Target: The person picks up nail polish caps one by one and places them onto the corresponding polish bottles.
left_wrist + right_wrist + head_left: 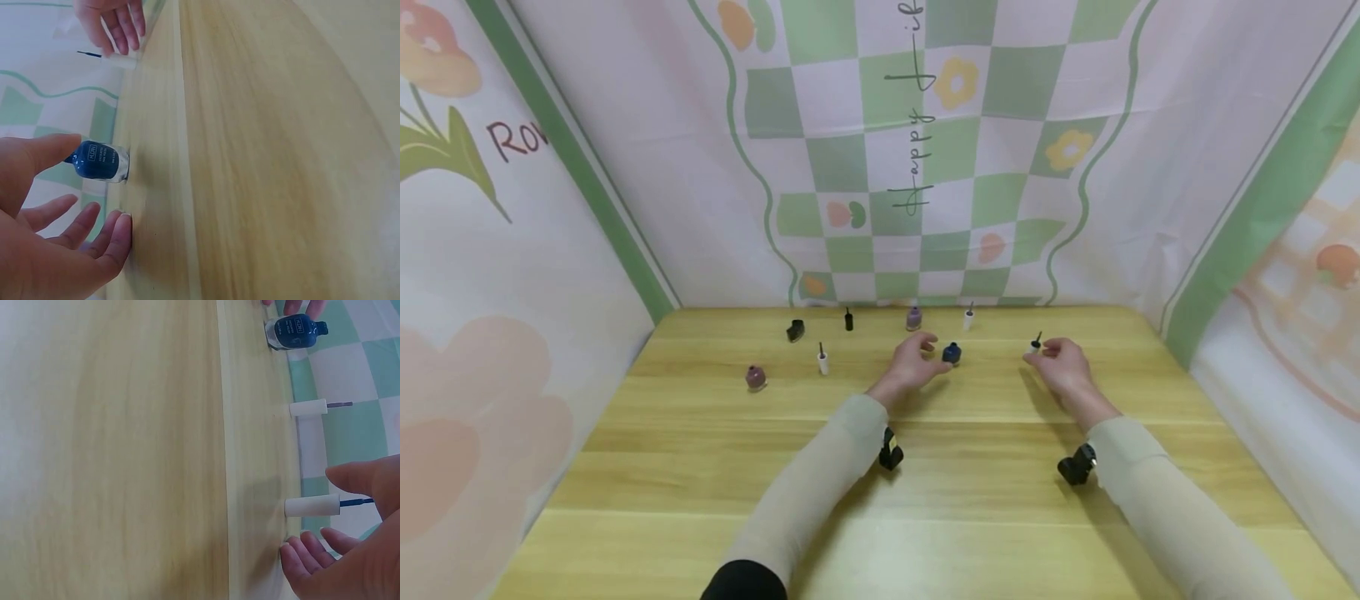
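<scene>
A dark blue nail polish bottle [952,354] stands uncapped on the table. My left hand [913,364] is beside it, fingers spread; in the left wrist view the thumb lies by the bottle's neck, and whether it touches I cannot tell. Farther right, a white brush cap [312,505] stands on its end with its blue-coated brush pointing up. Around this cap my right hand [1063,367] has its thumb on one side and its fingers on the other, with gaps showing in the right wrist view.
Toward the back stand a second white brush cap [968,320], a purple polish bottle [913,319] and a black brush cap [849,321]. On the left are a dark bottle-like object [795,331], another white brush cap [823,363] and a mauve bottle [756,378]. A patterned cloth hangs behind.
</scene>
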A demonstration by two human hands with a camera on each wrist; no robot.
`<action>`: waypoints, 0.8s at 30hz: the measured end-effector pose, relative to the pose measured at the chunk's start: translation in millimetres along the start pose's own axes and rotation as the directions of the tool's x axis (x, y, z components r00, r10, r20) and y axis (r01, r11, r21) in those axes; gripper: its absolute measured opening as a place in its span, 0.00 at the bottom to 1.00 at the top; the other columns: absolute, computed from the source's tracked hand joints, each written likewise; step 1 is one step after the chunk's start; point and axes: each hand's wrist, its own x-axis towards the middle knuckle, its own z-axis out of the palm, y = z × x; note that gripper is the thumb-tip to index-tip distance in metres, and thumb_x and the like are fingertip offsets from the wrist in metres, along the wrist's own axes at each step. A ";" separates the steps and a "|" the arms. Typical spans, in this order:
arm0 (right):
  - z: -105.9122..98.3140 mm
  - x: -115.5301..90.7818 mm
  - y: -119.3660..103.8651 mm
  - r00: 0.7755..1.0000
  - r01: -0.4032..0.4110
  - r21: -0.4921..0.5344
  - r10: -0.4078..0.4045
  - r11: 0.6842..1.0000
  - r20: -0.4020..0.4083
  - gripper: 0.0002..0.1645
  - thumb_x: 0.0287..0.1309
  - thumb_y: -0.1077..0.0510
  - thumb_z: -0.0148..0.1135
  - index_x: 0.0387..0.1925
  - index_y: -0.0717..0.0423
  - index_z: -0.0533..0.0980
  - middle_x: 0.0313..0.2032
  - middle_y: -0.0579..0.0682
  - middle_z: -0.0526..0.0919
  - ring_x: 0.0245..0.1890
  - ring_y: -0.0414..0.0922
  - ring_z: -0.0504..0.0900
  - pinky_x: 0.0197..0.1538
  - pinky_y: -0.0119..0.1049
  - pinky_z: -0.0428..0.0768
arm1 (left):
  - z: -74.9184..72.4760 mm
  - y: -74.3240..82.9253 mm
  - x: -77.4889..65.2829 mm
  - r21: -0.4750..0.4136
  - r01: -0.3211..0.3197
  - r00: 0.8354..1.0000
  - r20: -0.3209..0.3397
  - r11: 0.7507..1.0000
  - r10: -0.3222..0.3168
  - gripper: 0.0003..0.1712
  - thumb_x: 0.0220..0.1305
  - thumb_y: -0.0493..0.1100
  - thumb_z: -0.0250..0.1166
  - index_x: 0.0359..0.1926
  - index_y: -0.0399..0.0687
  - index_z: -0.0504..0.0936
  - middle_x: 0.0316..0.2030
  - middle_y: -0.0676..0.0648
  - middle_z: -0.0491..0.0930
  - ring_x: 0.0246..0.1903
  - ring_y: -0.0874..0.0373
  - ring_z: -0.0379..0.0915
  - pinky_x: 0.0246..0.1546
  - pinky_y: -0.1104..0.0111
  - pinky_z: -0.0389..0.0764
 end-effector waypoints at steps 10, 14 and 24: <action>1.3 6.8 2.3 1.000 0.007 0.049 -0.006 0.999 -0.017 0.42 0.71 0.53 0.60 0.74 0.73 0.55 0.67 0.72 0.67 0.66 0.66 0.68 0.68 0.56 0.71 | 2.5 1.4 4.0 0.031 0.010 1.000 0.005 0.999 -0.010 0.35 0.64 0.46 0.74 0.68 0.43 0.72 0.60 0.41 0.77 0.59 0.46 0.74 0.62 0.55 0.77; 2.3 8.6 2.3 0.999 -0.003 0.061 0.005 0.998 -0.039 0.40 0.70 0.54 0.62 0.72 0.72 0.60 0.66 0.70 0.69 0.65 0.64 0.70 0.66 0.53 0.73 | 4.2 0.5 6.1 0.064 0.004 1.000 0.015 0.998 -0.005 0.36 0.64 0.47 0.74 0.68 0.42 0.72 0.59 0.40 0.77 0.58 0.45 0.75 0.60 0.56 0.78; 3.9 12.0 4.6 0.996 -0.048 0.117 0.056 0.992 -0.065 0.35 0.69 0.54 0.65 0.70 0.67 0.67 0.67 0.68 0.70 0.66 0.62 0.70 0.64 0.49 0.74 | 8.0 0.4 5.7 0.131 -0.012 1.000 0.021 0.991 0.009 0.34 0.66 0.49 0.72 0.68 0.43 0.73 0.61 0.39 0.77 0.60 0.46 0.75 0.62 0.56 0.78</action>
